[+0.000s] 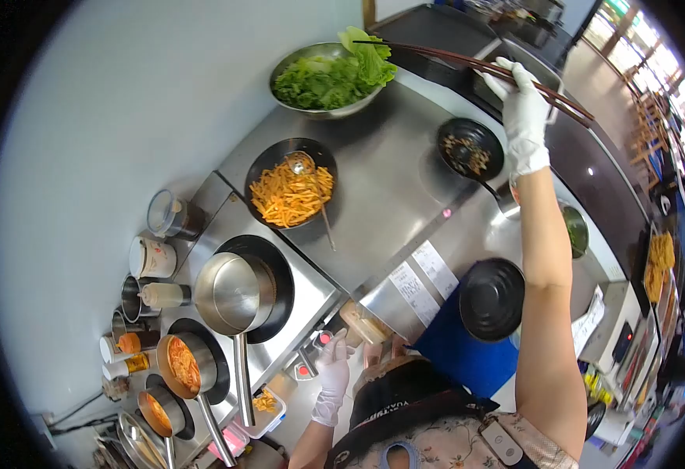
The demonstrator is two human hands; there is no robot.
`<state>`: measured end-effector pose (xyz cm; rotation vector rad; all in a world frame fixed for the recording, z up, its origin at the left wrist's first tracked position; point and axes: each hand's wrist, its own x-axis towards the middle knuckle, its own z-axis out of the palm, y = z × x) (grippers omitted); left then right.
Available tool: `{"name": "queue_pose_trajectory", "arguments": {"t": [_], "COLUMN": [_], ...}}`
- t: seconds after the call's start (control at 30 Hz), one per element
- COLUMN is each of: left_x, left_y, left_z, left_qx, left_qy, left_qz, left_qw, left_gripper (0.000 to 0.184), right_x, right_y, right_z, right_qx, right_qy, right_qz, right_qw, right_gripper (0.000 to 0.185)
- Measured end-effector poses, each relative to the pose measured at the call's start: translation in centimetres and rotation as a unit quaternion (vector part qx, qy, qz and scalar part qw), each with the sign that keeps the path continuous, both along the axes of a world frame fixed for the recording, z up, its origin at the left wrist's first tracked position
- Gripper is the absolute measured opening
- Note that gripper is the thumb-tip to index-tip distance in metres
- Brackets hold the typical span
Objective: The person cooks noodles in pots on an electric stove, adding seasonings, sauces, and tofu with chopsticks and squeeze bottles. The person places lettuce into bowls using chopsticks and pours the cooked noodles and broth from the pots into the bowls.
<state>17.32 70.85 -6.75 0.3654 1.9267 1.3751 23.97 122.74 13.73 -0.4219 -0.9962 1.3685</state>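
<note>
My right hand (525, 117), in a white glove, is raised at the upper right and closed around a pair of long dark chopsticks (467, 62). Their tips reach left over the lettuce (372, 59) at the rim of a metal bowl of greens (323, 78); whether they touch it I cannot tell. Low at the stove's front edge, my gloved left hand (333, 374) has its fingers curled at a red-capped stove knob (325, 338). Behind it, a bare-bottomed steel saucepan (229, 293) sits on a burner.
A black pan of orange strips (289, 195) holds a ladle. Two smaller pans (186, 363) with red food stand on the stove. To the right are a small black pan (471, 148) with brown bits, a black bowl (492, 299) and paper slips (416, 285). Bottles and jars (155, 258) line the wall.
</note>
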Motion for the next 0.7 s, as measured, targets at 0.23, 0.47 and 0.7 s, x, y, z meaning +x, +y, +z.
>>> {"name": "queue_pose_trajectory", "arguments": {"t": [0.23, 0.47, 0.7], "left_x": [1.3, 9.2, 13.9], "left_y": [4.7, 13.9, 18.3], "left_z": [3.5, 0.8, -2.2], "left_qx": [0.005, 0.077, -0.009], "left_qy": [-0.024, -0.012, 0.153], "left_qz": [-0.114, -0.202, -0.238], "left_qw": [0.993, 0.976, 0.959], "left_gripper": [0.03, 0.043, 0.067], "right_x": [24.1, 36.1, 32.5], "right_y": [-14.3, -33.2, -41.1], "right_z": [1.7, 1.6, -3.8], "right_qx": [-0.007, -0.06, 0.085], "right_qy": [-0.111, -0.328, -0.621], "right_qz": [-0.091, -0.278, -0.075], "right_qw": [0.99, 0.901, 0.776], "right_gripper": [0.027, 0.03, 0.02]}}
